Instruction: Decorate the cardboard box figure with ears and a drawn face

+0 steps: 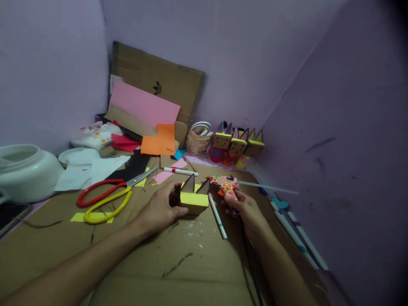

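Observation:
My left hand is closed on a small cardboard box with a yellow strip and two dark pointed ears on top. In my right hand is a flower-patterned glue gun, gripped by its handle, its nozzle turned toward the box. A pale glue stick sticks out of its back, and a dark cord runs down past my wrist. Between the two hands lies a white marker on the cardboard sheet. Whether nozzle and box touch, I cannot tell.
Red-and-yellow scissors lie open at left, near a white pot. Behind are orange paper, pink paper, a small basket and several eared box figures. More markers lie along the right wall.

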A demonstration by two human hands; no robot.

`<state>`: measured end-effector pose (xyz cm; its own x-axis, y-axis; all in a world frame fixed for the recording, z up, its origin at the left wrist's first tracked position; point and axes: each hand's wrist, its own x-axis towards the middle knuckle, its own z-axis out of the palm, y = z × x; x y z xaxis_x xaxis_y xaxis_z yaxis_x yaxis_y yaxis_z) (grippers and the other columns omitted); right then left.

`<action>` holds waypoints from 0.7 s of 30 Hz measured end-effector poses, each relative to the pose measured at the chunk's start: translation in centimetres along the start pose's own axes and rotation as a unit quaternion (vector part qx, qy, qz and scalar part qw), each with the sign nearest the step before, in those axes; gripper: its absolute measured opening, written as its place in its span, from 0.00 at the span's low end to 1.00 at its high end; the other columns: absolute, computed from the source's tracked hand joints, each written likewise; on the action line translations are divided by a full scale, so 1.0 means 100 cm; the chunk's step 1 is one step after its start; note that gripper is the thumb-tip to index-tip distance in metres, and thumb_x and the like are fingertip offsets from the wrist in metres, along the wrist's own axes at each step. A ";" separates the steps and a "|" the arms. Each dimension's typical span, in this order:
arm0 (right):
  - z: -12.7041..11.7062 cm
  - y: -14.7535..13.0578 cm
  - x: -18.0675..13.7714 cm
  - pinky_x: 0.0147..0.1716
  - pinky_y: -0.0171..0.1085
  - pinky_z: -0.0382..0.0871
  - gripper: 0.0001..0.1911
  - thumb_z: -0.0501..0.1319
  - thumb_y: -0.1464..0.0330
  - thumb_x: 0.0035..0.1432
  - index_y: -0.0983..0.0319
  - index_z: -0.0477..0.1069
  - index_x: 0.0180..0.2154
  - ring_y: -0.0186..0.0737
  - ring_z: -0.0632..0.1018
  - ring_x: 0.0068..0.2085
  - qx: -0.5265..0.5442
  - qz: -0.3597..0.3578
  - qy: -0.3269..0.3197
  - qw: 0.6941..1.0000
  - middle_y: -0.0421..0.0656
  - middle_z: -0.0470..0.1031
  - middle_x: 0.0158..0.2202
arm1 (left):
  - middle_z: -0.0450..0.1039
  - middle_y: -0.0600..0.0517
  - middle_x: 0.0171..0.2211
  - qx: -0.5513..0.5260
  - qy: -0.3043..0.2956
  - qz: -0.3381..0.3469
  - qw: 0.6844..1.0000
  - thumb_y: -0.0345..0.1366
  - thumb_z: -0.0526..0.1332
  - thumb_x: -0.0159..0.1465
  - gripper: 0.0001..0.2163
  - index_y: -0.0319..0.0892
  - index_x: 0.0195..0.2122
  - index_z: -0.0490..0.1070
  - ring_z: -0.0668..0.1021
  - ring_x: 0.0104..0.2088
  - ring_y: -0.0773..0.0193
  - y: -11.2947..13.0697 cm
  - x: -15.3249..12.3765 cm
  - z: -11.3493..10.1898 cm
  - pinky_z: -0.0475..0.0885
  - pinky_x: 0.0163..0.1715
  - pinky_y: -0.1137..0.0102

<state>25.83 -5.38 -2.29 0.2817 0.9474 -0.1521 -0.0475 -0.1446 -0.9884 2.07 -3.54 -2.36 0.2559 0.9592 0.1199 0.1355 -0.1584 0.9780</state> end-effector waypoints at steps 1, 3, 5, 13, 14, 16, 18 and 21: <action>-0.001 0.001 0.001 0.22 0.29 0.69 0.19 0.71 0.64 0.39 0.64 0.77 0.35 0.35 0.77 0.28 -0.002 -0.004 0.002 1.000 0.42 0.77 0.30 | 0.78 0.46 0.45 0.003 0.005 0.001 1.000 0.29 0.66 0.46 0.24 0.45 0.47 0.69 0.80 0.45 0.51 -0.002 0.000 0.000 0.72 0.49 0.51; -0.001 0.002 0.002 0.21 0.30 0.69 0.17 0.71 0.64 0.39 0.65 0.76 0.33 0.35 0.76 0.27 -0.011 -0.005 0.005 1.000 0.42 0.77 0.29 | 0.78 0.46 0.45 0.009 0.010 0.002 1.000 0.29 0.67 0.46 0.25 0.45 0.47 0.70 0.79 0.46 0.51 -0.005 0.000 0.000 0.72 0.49 0.51; 0.000 0.002 0.003 0.18 0.30 0.66 0.16 0.72 0.65 0.37 0.65 0.75 0.30 0.35 0.74 0.24 -0.020 -0.005 0.008 1.000 0.41 0.75 0.25 | 0.78 0.46 0.45 0.015 0.008 0.005 1.000 0.29 0.67 0.46 0.25 0.44 0.48 0.70 0.80 0.45 0.52 -0.005 0.000 0.000 0.74 0.47 0.53; 0.004 -0.026 -0.025 0.16 0.29 0.56 0.26 0.71 0.61 0.40 0.61 0.67 0.42 0.29 0.64 0.20 0.048 -0.107 0.018 0.993 0.36 0.71 0.25 | 0.75 0.46 0.45 0.071 0.088 0.021 0.993 0.32 0.67 0.49 0.25 0.43 0.49 0.66 0.79 0.44 0.52 0.013 -0.001 -0.004 0.72 0.46 0.54; 0.003 -0.028 -0.031 0.15 0.29 0.53 0.26 0.71 0.61 0.43 0.61 0.67 0.43 0.29 0.63 0.19 0.054 -0.119 -0.010 0.991 0.36 0.70 0.23 | 0.75 0.45 0.45 0.081 0.106 0.023 0.991 0.33 0.67 0.49 0.25 0.43 0.50 0.66 0.79 0.44 0.52 0.013 -0.001 -0.004 0.73 0.46 0.54; 0.004 -0.030 -0.041 0.15 0.30 0.50 0.24 0.69 0.59 0.48 0.63 0.70 0.44 0.30 0.61 0.19 0.043 -0.131 -0.059 0.989 0.35 0.66 0.20 | 0.75 0.45 0.44 0.097 0.137 0.021 0.986 0.33 0.68 0.50 0.25 0.42 0.50 0.65 0.79 0.42 0.53 0.012 0.000 -0.005 0.74 0.44 0.55; 0.006 -0.028 -0.049 0.17 0.31 0.54 0.21 0.68 0.60 0.49 0.63 0.72 0.43 0.32 0.63 0.20 0.009 -0.149 -0.064 0.987 0.36 0.66 0.20 | 0.76 0.45 0.41 0.100 0.154 0.017 0.983 0.33 0.68 0.51 0.25 0.41 0.50 0.64 0.80 0.39 0.53 0.009 0.001 -0.005 0.75 0.41 0.56; 0.013 -0.023 -0.056 0.25 0.33 0.65 0.16 0.68 0.63 0.50 0.61 0.74 0.42 0.38 0.72 0.27 -0.064 -0.199 -0.069 0.975 0.40 0.73 0.26 | 0.76 0.46 0.40 0.111 0.162 0.018 0.980 0.34 0.68 0.51 0.25 0.41 0.50 0.64 0.79 0.37 0.54 0.009 -0.001 -0.004 0.75 0.38 0.58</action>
<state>23.16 -9.99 0.86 0.1208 0.9638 0.2378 0.1614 0.2173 -0.9627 1.76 -3.67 -1.45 -0.0480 0.9702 0.2373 0.3457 -0.2068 0.9153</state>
